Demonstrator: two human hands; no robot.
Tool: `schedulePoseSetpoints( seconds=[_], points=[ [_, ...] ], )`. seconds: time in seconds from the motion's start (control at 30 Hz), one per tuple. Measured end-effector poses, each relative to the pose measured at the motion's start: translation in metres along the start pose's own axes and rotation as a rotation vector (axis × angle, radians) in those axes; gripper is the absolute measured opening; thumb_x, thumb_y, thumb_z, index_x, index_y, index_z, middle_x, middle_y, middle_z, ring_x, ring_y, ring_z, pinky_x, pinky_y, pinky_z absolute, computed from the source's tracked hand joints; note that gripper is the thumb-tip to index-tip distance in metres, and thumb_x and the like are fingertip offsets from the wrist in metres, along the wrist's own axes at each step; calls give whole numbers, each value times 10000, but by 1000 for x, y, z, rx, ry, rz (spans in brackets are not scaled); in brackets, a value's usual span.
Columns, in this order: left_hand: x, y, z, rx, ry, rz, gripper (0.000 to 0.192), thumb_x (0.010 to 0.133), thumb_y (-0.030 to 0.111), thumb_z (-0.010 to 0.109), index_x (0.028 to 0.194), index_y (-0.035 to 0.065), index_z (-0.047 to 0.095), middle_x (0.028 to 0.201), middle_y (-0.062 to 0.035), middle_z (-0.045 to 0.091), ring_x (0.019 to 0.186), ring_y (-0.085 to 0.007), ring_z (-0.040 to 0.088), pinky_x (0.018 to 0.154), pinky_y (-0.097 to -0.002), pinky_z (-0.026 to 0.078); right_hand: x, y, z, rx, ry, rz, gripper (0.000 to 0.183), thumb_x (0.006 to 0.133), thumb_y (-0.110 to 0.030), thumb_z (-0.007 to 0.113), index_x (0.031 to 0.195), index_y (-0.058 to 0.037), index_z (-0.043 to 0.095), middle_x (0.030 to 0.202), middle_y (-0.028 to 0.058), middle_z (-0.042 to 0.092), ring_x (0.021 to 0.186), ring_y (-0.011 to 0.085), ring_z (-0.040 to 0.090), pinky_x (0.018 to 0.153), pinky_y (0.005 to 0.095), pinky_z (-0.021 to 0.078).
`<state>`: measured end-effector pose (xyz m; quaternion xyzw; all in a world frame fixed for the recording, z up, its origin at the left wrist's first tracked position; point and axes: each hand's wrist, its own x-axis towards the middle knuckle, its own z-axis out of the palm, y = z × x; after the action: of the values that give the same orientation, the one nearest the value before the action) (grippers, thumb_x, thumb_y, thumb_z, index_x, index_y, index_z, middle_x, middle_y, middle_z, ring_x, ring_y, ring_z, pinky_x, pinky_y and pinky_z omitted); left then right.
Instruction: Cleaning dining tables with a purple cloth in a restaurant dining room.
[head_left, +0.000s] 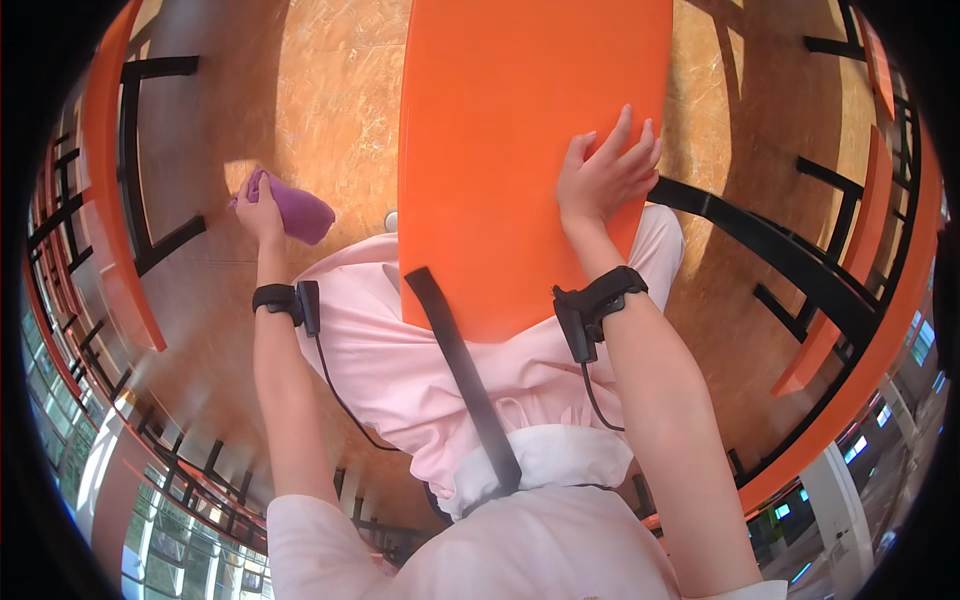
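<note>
My left hand (259, 212) is out to the left of the orange table (517, 157), its fingers closed around one end of a purple cloth bundle (304, 212). The bundle hangs over the floor, apart from the tabletop. My right hand (609, 169) rests at the right side of the tabletop with fingers spread and nothing in it. A black strap (469, 382) runs from my waist to the table's near end. Each wrist bears a black strapped device with a cable, the left one (306, 307) and the right one (589, 315).
Brown marbled floor (337, 112) shows on both sides. An orange bench (112, 225) with black metal legs stands at the left. A black metal bar (780, 240) extends from the table's right side towards more orange benches (847, 300). My pink-clad legs (352, 322) flank the table's near end.
</note>
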<state>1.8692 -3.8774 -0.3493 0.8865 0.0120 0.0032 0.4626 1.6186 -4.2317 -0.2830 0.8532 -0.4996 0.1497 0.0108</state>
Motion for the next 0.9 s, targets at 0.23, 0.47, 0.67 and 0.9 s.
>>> schedulePoseSetpoints(
  seconds=[0.23, 0.47, 0.67, 0.9],
  points=[
    [-20, 143, 38, 51, -252, 621, 247, 800, 83, 649, 1044, 110, 678, 1041, -91, 619, 964, -208, 553, 884, -298, 425, -2, 1, 2, 20, 44, -19, 525, 807, -250, 517, 1303, -121, 402, 1331, 178, 330, 1267, 399, 279, 940, 611, 275],
    [-39, 205, 116, -34, -591, 877, 258, 768, 173, 699, 1025, 193, 691, 983, -59, 616, 843, -225, 619, 745, -322, 513, -4, 0, 4, 10, 52, -36, 526, 811, -257, 513, 1304, -115, 398, 1342, 176, 316, 1270, 393, 271, 934, 595, 279],
    [-84, 197, 90, 122, -876, 1002, 225, 731, 164, 691, 954, 193, 706, 965, -40, 601, 763, -221, 620, 637, -310, 511, -2, -1, 3, -11, 62, -44, 521, 809, -246, 509, 1301, -110, 404, 1341, 175, 317, 1266, 386, 276, 921, 558, 289],
    [-103, 195, 71, 153, -970, 1056, 266, 725, 139, 676, 987, 180, 694, 1011, -35, 588, 788, -211, 616, 649, -314, 512, -2, 2, 2, -9, 71, -66, 529, 811, -255, 513, 1308, -113, 401, 1320, 173, 341, 1262, 390, 286, 929, 560, 294]
  ],
)
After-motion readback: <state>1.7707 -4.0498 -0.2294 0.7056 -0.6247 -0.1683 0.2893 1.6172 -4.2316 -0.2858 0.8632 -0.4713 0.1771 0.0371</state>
